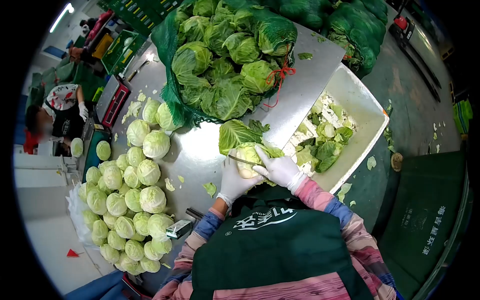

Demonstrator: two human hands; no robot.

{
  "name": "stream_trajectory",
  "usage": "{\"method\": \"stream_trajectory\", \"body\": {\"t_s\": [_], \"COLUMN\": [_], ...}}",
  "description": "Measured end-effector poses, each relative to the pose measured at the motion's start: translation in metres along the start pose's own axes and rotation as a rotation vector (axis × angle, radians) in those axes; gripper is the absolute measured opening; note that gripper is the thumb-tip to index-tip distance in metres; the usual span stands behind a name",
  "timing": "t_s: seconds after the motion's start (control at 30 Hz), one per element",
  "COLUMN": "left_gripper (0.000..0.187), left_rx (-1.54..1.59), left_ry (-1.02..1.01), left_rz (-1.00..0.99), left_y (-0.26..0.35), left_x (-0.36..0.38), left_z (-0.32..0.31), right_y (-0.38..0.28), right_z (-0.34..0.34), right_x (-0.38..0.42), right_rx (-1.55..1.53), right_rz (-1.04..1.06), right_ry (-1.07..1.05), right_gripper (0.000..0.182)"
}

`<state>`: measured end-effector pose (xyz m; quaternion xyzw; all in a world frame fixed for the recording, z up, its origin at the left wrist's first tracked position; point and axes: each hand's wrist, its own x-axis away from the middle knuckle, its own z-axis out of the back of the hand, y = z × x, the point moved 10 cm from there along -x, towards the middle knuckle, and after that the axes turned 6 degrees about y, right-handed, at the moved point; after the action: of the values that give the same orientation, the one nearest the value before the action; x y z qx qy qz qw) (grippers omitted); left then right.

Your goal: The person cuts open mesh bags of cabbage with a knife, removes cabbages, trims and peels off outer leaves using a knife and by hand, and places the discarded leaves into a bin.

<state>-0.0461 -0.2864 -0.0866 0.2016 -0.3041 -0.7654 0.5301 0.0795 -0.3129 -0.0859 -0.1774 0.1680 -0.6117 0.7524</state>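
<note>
Both hands wear white gloves. My left hand (234, 180) is closed around the left side of a pale green cabbage (246, 159) low over the metal table. Against the cabbage's right side, my right hand (281, 169) holds one end of a thin dark knife (245, 160), which lies across the cabbage's face. Loose outer leaves (237, 135) spread just beyond the cabbage. Farther back, a green net sack (172, 82) lies open, full of leafy cabbages, with a red string (281, 73) at its right edge.
Many trimmed cabbages (152, 199) are heaped at the left, near a small box (179, 228) and a red scale (116, 102). A white bin (367, 110) with leaf scraps stands right. Another person (62, 107) works at far left. A green bin (420, 210) stands lower right.
</note>
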Motion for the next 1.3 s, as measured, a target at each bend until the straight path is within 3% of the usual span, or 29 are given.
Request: {"method": "stream_trajectory", "body": {"t_s": [0.07, 0.13, 0.2, 0.27, 0.4, 0.47, 0.53, 0.63, 0.7, 0.87, 0.93, 1.0, 1.13, 1.2, 1.23, 1.27, 1.3], "left_gripper": [0.111, 0.112, 0.114, 0.114, 0.115, 0.115, 0.115, 0.115, 0.115, 0.112, 0.112, 0.109, 0.105, 0.097, 0.097, 0.093, 0.089], "left_rx": [-0.023, -0.044, 0.012, 0.014, 0.078, 0.117, 0.155, 0.245, 0.411, 0.402, 0.426, 0.604, 0.714, 0.871, 0.865, 1.046, 1.222], "left_ry": [0.016, 0.035, -0.022, -0.036, -0.073, -0.087, -0.103, -0.200, -0.245, -0.269, -0.276, -0.355, -0.339, -0.233, -0.240, -0.189, -0.131], "left_rz": [-0.028, -0.056, -0.026, -0.023, 0.011, 0.022, 0.029, -0.050, -0.012, -0.018, -0.011, 0.099, 0.169, 0.194, 0.192, 0.388, 0.590], "left_y": [-0.012, -0.012, -0.012, -0.013, -0.022, -0.027, -0.036, -0.046, -0.055, -0.054, -0.055, -0.062, -0.077, -0.103, -0.097, -0.098, -0.103], "left_x": [0.001, 0.000, 0.001, 0.001, 0.002, 0.001, 0.002, 0.001, 0.007, 0.001, 0.002, 0.006, 0.015, 0.013, 0.012, 0.012, 0.014], "left_z": [-0.002, 0.002, 0.001, 0.003, 0.001, 0.003, 0.008, 0.009, 0.008, 0.009, 0.012, 0.012, 0.014, 0.011, 0.013, 0.013, 0.008], "right_y": [0.009, 0.021, 0.037, 0.026, 0.022, 0.044, 0.039, 0.061, 0.066, 0.078, 0.102, 0.144, 0.198, 0.195, 0.172, 0.151, 0.138], "right_z": [-0.002, 0.014, 0.006, 0.009, 0.015, -0.008, -0.005, -0.020, -0.024, -0.021, -0.033, -0.052, -0.020, 0.017, 0.041, 0.045, 0.012], "right_x": [-0.008, -0.021, -0.029, -0.027, -0.036, -0.043, -0.049, -0.058, -0.054, -0.039, -0.032, -0.021, 0.020, 0.030, 0.029, 0.016, 0.003], "right_rx": [0.059, -0.072, -0.062, -0.111, -0.081, -0.200, -0.198, -0.078, -0.083, -0.054, -0.048, 0.023, 0.039, 0.174, 0.100, -0.033, -0.508], "right_rz": [-0.053, -0.094, -0.253, -0.256, -0.182, -0.387, -0.319, -0.369, -0.352, -0.342, -0.343, -0.487, -0.727, -0.760, -0.723, -0.721, -0.657], "right_ry": [-0.057, 0.056, -0.114, -0.079, 0.240, 0.068, 0.136, 0.056, 0.118, 0.296, 0.269, 0.157, 0.268, 0.349, 0.461, 0.427, 0.334], "right_gripper": [0.061, 0.059, 0.062, 0.069, 0.081, 0.076, 0.065, 0.042, 0.040, 0.040, 0.043, 0.041, 0.038, 0.043, 0.049, 0.054, 0.061]}}
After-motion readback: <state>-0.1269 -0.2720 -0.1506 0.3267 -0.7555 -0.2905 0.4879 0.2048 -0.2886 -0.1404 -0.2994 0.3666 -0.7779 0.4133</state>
